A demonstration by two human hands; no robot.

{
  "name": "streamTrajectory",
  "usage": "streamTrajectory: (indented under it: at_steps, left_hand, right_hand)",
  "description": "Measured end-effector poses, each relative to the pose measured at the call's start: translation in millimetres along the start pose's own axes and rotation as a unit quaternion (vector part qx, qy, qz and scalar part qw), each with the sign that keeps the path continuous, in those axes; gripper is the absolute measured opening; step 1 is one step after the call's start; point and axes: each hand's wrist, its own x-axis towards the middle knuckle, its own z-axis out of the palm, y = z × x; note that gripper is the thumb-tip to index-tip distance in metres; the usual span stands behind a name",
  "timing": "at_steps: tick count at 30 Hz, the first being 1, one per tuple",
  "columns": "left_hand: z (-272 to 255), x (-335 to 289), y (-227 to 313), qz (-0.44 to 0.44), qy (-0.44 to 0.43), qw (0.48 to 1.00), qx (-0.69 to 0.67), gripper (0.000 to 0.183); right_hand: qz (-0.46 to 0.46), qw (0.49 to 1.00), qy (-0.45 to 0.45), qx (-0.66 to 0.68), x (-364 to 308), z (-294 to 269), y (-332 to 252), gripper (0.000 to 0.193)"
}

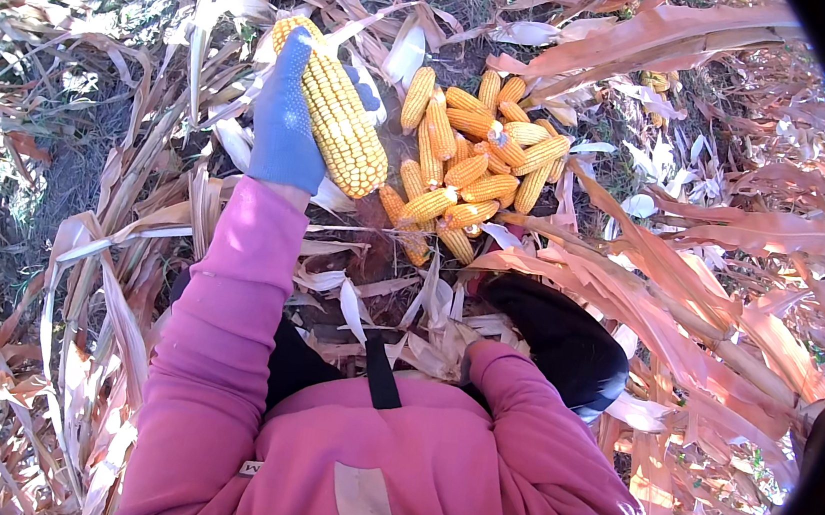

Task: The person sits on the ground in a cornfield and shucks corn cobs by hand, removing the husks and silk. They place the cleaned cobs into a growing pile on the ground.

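My left hand [285,129], in a blue-grey dotted glove, is wrapped round a large husked ear of corn [340,109]. The ear is yellow, tilted, and held up ahead of me on the left. Just right of it on the ground lies a pile of husked corn ears [478,159], orange-yellow, stacked at many angles. Only a sliver of my right hand [467,366] shows at the end of its pink sleeve, low by my knee. Its fingers are hidden, so what it touches cannot be made out.
Dry corn husks and leaves [124,227] cover the ground on the left. Long fallen corn stalks and leaves [672,275] slant across the right side, beyond my dark-trousered bent leg [565,339]. Another corn ear [657,82] lies partly covered at the far right.
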Motion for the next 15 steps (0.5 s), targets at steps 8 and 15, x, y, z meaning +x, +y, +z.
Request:
streamTrajectory:
  at_steps: [8,15]
  left_hand:
    - [15,2,-19,-0.034,-0.009,0.999,-0.018,0.039]
    - [0,7,-38,0.004,-0.030,0.996,0.085,0.039]
  right_hand:
    - [-0.044,0.951,-0.300,-0.066,19,-22,-72,0.053]
    - [-0.087,0.957,-0.014,0.277,-53,-204,-149,0.042]
